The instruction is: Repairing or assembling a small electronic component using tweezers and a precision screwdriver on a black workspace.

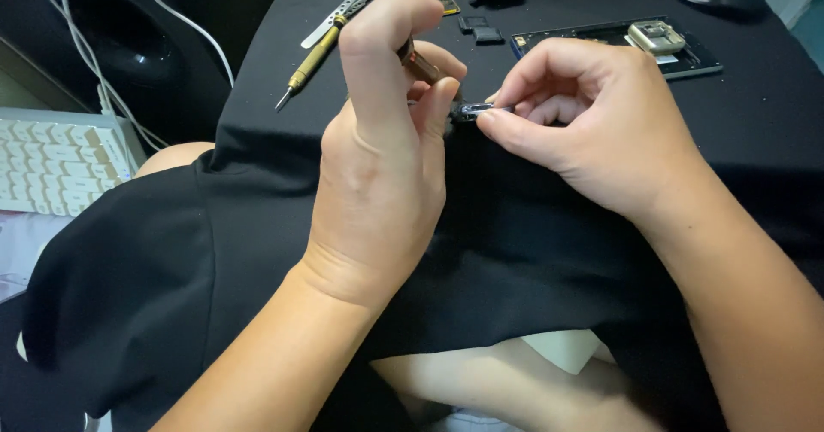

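Note:
My left hand is closed around a small brown-handled tool, whose tip meets a tiny dark metal part. My right hand pinches that part between thumb and forefinger, just above the black cloth that covers the work surface. The tool's tip is hidden behind my fingers.
A brass-coloured screwdriver and metal tweezers lie on the cloth at the back left. An opened phone body and small black parts sit at the back right. A white keyboard and cables are to the left.

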